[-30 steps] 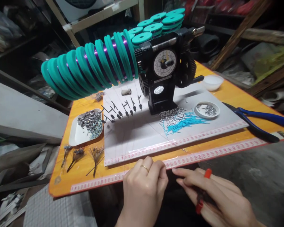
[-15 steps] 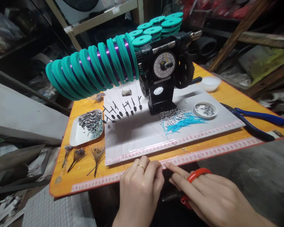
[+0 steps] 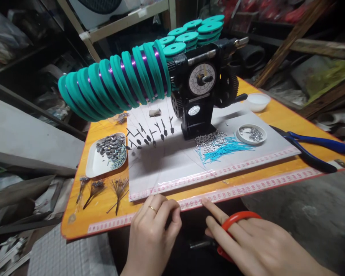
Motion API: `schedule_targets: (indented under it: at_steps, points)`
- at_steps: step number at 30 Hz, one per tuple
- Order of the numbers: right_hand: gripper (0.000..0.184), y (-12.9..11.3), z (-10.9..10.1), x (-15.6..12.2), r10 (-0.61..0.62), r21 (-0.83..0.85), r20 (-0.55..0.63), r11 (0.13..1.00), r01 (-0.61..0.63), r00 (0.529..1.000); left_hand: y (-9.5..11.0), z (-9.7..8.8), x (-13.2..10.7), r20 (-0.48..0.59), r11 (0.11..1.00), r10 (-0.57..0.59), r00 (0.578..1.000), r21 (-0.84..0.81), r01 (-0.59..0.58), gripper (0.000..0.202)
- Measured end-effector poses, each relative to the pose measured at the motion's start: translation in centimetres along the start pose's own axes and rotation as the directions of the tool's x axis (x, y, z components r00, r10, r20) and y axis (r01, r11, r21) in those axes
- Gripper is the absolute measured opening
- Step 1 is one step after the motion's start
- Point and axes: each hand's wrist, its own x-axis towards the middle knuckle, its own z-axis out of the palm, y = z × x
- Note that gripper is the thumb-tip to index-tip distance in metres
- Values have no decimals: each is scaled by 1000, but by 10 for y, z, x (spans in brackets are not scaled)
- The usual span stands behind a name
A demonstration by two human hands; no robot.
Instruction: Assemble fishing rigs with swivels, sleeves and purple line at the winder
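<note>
The left hand [image 3: 151, 237] curls closed by the bench's [image 3: 103, 218] near edge; I cannot tell if it grips anything. The right hand [image 3: 261, 247] grips red scissors [image 3: 235, 220], fingers through the loop. Farther on, a black machine [image 3: 197, 92] stands on a white board [image 3: 161, 172].

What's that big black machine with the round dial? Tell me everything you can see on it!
The black machine looks like painted metal and stands upright on a white board. On its front are a round white dial with small markings and a small silver disc. Toothed gear wheels sit at its side, and a black handle sticks out to the right. A long curved row of teal spools wound with shiny purple thread reaches out to the left.
</note>
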Motion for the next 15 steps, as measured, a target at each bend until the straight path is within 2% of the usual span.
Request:
schedule_targets:
  at_steps: [6,15]
  points:
    - [46,0,1,-1,8,10,-9,1000,-8,1000,0,-1,1,10,996,7,1000,93,-8,12]
    - [51,-4,1,-1,49,19,-20,999,-49,999,1,-5,7,15,970,82,997,227,-83,12]
